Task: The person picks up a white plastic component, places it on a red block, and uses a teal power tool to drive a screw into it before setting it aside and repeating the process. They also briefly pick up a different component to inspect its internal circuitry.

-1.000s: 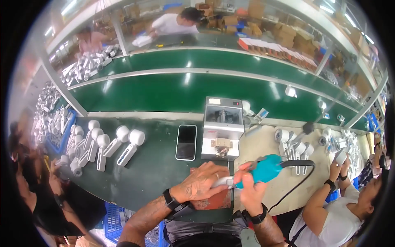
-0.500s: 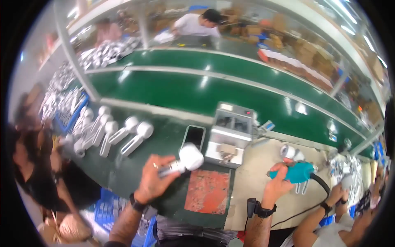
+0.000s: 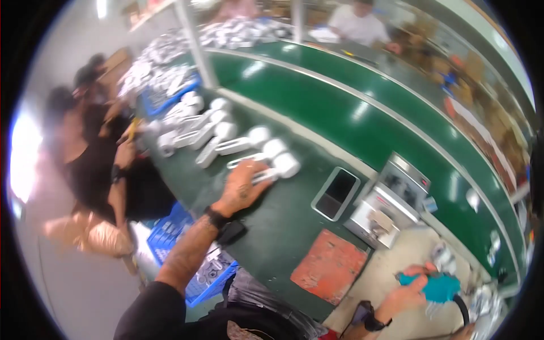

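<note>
My left hand is closed on the slotted handle of a white round-headed plastic part. This part lies at the near end of a row of similar white parts on the dark green table. In my right hand, at the lower right, is a teal corded power tool, its black cable leaving from the right end. Just beyond the tool sits another white round part, blurred. How the fingers of my right hand meet the tool is partly smeared.
Between my hands lie a phone, a worn red mat and a grey metal machine. A green conveyor runs behind. Blue crates stand below the table edge. A co-worker in black sits at left.
My left hand has carried the white part leftward to the row and lowered it there. My right hand still holds the teal tool. The view has swung left and tilted.
</note>
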Action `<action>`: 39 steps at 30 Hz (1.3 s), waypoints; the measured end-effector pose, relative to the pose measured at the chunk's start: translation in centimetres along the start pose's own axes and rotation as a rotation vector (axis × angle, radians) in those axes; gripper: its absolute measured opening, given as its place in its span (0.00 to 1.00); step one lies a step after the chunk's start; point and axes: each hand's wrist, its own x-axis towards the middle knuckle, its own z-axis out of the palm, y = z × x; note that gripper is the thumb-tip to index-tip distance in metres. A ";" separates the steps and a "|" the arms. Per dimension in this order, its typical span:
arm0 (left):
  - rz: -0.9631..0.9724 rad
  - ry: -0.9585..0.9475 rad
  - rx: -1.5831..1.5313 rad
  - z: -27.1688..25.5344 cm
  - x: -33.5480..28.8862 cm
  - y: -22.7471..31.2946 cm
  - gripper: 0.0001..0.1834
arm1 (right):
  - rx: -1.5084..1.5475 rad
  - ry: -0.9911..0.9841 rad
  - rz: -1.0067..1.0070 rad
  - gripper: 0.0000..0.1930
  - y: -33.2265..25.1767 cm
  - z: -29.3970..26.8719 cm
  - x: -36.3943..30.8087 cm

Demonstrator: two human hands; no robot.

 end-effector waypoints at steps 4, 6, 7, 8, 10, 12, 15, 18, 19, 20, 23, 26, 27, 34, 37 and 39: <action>-0.020 -0.011 -0.018 2.6 0.9 0.6 0.17 | -0.206 0.079 0.064 0.20 -1.6 -1.4 0.6; 0.030 0.033 -0.023 2.4 0.8 -0.8 0.18 | -0.145 0.033 0.019 0.27 -0.9 -0.3 0.4; 0.032 0.072 -0.007 2.5 0.6 -1.4 0.18 | -0.127 0.018 -0.033 0.33 -0.7 -0.5 0.4; 0.040 0.109 -0.003 2.6 0.6 -1.7 0.18 | -0.151 0.047 -0.059 0.33 -0.3 -0.7 0.2; 0.029 0.106 0.057 0.9 0.5 -2.6 0.18 | -0.030 -0.072 -0.041 0.22 0.8 -0.4 -0.5; -0.012 0.079 0.096 0.4 0.6 -2.6 0.20 | -0.004 -0.057 -0.061 0.26 0.2 0.5 -0.5; -0.013 -0.063 0.121 0.7 2.0 -0.2 0.24 | 0.039 -0.048 -0.053 0.29 -0.2 0.2 0.0; 0.030 0.043 0.136 0.9 3.4 3.9 0.28 | 0.071 -0.050 -0.005 0.28 -0.4 -0.3 -0.1; 0.008 0.017 0.087 0.9 3.6 4.8 0.29 | 0.098 -0.068 0.026 0.29 -0.4 -0.3 -0.1; 0.026 0.035 0.006 1.3 3.9 5.5 0.29 | 0.095 -0.058 0.022 0.29 -0.3 -0.3 -0.1; -0.093 -0.040 -0.319 2.1 6.2 8.8 0.29 | 0.085 -0.087 -0.011 0.26 -0.1 -0.4 -0.3; -0.163 -0.081 -0.867 3.2 8.4 11.9 0.27 | 0.099 -0.067 -0.033 0.26 0.1 0.0 -0.2; -0.150 -0.120 -0.984 3.1 8.8 12.9 0.26 | 0.121 -0.070 -0.031 0.27 0.4 0.0 -0.2; -0.095 -0.224 -1.260 6.8 8.4 12.7 0.26 | 0.144 -0.060 0.007 0.30 0.2 -0.1 -0.5; -0.355 -0.165 -1.461 8.7 6.9 10.7 0.23 | 0.171 -0.027 0.041 0.37 0.5 0.0 -0.9; -0.398 -0.186 -1.338 10.0 5.1 9.2 0.23 | 0.155 -0.013 0.028 0.37 -0.6 0.5 -0.8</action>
